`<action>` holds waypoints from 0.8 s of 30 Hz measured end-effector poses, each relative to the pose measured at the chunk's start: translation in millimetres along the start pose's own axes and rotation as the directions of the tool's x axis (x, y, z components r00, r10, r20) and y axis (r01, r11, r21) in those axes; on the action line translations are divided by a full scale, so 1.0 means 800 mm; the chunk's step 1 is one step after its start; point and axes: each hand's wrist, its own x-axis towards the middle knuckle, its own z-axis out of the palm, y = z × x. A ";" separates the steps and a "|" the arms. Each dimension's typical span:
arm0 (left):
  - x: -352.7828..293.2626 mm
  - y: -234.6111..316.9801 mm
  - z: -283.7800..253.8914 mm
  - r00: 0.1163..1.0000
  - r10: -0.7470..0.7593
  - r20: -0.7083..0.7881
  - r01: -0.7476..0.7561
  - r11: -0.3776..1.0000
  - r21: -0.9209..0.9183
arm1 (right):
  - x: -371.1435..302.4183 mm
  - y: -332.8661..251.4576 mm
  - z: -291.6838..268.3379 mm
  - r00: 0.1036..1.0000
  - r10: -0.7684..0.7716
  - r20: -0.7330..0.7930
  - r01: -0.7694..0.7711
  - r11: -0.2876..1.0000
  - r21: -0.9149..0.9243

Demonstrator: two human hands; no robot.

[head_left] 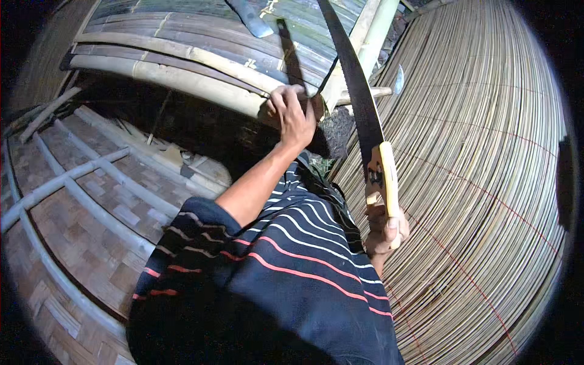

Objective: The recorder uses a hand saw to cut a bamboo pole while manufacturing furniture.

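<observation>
My right hand (pixel 387 234) is wrapped round the pale yellow handle of a hand saw (pixel 363 109). The saw stands nearly upright, its long dark blade reaching past the top edge and its teeth facing left. My left hand (pixel 293 118) has its fingers bent over the right end of the bamboo pole (pixel 176 76) along the near edge of a bamboo-slat bench (pixel 201 30). The palm side and the exact grip of that hand are hidden. The saw blade is to the right of my left hand, apart from it.
A flat metal blade (pixel 250 18) lies on the bench slats. Right of the bench corner is a curved blade (pixel 399 80) beside a wooden handle (pixel 371 93). A thin-stick mat (pixel 468 170) covers the right side. A woven bamboo panel with poles (pixel 91 231) is at left.
</observation>
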 end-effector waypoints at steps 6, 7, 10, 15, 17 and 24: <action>0.002 0.003 -0.019 0.974 0.041 0.225 -0.028 0.998 -0.059 | 0.006 -0.023 0.016 0.999 0.030 -0.034 -0.033 0.995 -0.091; 0.004 0.003 -0.021 0.966 0.067 0.249 -0.049 0.996 -0.080 | 0.003 -0.027 0.023 0.996 0.074 -0.041 -0.076 0.996 -0.053; 0.001 -0.002 -0.016 0.972 0.098 0.212 -0.072 0.990 -0.125 | -0.003 -0.020 0.037 0.991 0.106 -0.079 -0.108 0.994 -0.021; -0.002 -0.005 -0.016 0.981 -0.027 0.191 0.058 0.986 -0.159 | -0.023 0.008 0.023 0.997 0.071 -0.021 -0.072 0.994 -0.084; -0.001 -0.011 -0.015 0.976 -0.068 0.208 0.098 0.986 -0.135 | -0.026 0.005 0.032 0.999 0.016 -0.043 -0.021 0.994 -0.111; -0.009 -0.022 -0.008 0.965 -0.172 0.197 0.181 0.983 -0.030 | -0.015 -0.032 0.043 0.993 -0.063 0.102 0.086 0.967 -0.241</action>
